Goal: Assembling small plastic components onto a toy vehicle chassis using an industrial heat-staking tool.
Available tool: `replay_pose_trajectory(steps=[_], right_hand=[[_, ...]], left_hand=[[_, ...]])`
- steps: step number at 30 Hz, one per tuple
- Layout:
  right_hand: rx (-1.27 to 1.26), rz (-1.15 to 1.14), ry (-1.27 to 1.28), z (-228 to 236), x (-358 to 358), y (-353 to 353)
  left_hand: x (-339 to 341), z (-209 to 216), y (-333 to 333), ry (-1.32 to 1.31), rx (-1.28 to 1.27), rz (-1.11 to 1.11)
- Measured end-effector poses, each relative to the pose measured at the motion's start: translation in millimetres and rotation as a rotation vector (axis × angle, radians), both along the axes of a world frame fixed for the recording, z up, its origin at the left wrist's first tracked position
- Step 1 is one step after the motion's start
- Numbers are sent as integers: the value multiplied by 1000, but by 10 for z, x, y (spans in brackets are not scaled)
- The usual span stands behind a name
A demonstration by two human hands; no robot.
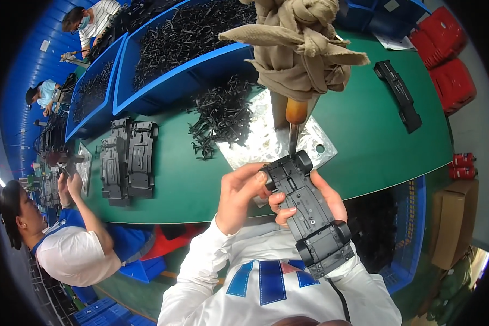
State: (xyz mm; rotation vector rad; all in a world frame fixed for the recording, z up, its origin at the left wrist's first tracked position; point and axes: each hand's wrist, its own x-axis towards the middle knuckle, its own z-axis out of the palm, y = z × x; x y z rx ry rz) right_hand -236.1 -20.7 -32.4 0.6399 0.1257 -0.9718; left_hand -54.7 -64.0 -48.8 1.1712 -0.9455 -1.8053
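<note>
A black plastic toy-car chassis point(308, 209) with wheels at its corners is held tilted in front of my body. My right hand point(331, 196) wraps it from below and the right, with fingertips curled over its left edge. My left hand point(239, 191) is closed at the chassis's upper left wheel; whether a small part is in those fingers is hidden. Right above the chassis's far end hangs a metal driver shaft point(294, 138) with an amber collar point(296, 112), its upper part wrapped in knotted beige cloth point(304, 60). The shaft's tip meets or nearly meets the chassis.
Loose black small parts point(223, 117) are heaped beside a shiny metal plate point(258, 127) on the green table point(386, 146). Blue bins point(185, 73) of parts stand behind. More chassis point(141, 157) lie left, another chassis point(399, 95) right. A co-worker point(70, 239) sits at left.
</note>
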Motion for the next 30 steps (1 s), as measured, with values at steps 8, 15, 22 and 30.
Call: replay_pose_trajectory(steps=[8,15,22,30], right_hand=[[-5,8,1,31,7,0],[-16,7,19,21,13,-26],[14,5,32,29,8,-19],[9,6,47,30,12,-16]], left_hand=[[-2,23,7,2,1,8],[-8,20,-15,-9,-4,24],[-18,35,-12,-6,-10,14],[-9,28,-11,-2,-3,16]])
